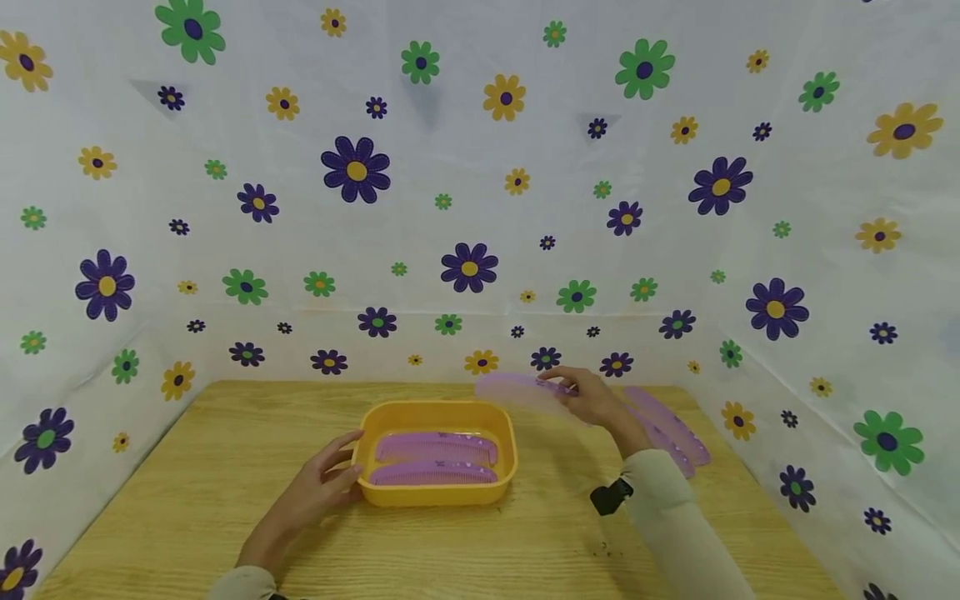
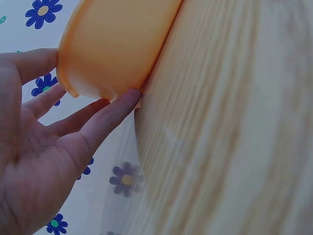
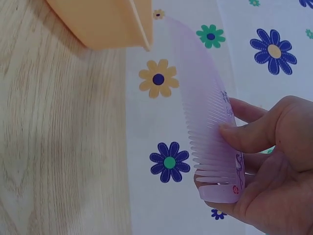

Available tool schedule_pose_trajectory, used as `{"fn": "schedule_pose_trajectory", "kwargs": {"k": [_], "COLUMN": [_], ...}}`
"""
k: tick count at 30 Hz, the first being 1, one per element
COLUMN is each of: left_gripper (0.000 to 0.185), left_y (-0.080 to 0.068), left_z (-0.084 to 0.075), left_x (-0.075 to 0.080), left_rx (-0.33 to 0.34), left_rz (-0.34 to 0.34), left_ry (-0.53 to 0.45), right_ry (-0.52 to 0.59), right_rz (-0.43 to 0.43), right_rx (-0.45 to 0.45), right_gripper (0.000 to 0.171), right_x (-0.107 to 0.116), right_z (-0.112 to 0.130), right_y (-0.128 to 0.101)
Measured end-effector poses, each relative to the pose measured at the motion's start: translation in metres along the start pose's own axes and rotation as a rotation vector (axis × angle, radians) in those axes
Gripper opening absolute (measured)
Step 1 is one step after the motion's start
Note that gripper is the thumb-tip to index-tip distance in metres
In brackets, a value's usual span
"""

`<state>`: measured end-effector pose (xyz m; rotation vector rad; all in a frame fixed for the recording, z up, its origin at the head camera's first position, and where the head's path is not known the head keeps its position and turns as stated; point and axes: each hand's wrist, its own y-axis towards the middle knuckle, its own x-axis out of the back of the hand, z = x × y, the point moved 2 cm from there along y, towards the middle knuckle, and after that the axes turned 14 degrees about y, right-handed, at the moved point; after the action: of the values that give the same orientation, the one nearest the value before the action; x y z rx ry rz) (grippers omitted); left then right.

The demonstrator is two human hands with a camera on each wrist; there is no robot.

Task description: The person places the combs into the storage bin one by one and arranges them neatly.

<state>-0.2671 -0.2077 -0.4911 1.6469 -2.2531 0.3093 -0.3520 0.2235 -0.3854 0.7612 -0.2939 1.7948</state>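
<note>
My right hand [image 1: 588, 398] holds a translucent purple comb [image 3: 203, 78] by one end, raised to the right of a yellow plastic tub [image 1: 435, 497]. In the right wrist view, the thumb presses near the comb's spine with fingers behind, and the teeth face the tabletop. The fingers of my left hand [image 1: 318, 479] lie spread against the tub's left end, one at the rim and others lower on the wall. Inside the tub, a purple comb [image 1: 431, 446] lies behind a similar comb [image 1: 433, 475], both lengthwise.
At the table's right side, partly behind the right forearm, lie an outer purple comb [image 1: 675, 423] and an inner comb [image 1: 671, 450]. The wooden table [image 1: 285, 417] is bordered by a white flowered sheet [image 1: 480, 208] at the back and sides.
</note>
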Motion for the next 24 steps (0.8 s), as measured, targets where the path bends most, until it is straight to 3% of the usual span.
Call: {"fn": "schedule_pose_trajectory", "kwargs": {"k": [16,24], "left_gripper": [0.063,0.065], "left_y": [-0.002,-0.001], "left_z": [0.0,0.001], "left_x": [0.003,0.002], "left_rx": [-0.012,-0.022], "left_rz": [0.004,0.013], "left_ry": [0.015,0.006], "right_ry": [-0.036,0.005], "right_rz": [0.045,0.081], "right_rx": [0.085,0.079], "right_gripper": [0.041,0.039], "right_x": [-0.021,-0.033], "right_z": [0.022,0.028], "right_y": [0.006,0.007]}}
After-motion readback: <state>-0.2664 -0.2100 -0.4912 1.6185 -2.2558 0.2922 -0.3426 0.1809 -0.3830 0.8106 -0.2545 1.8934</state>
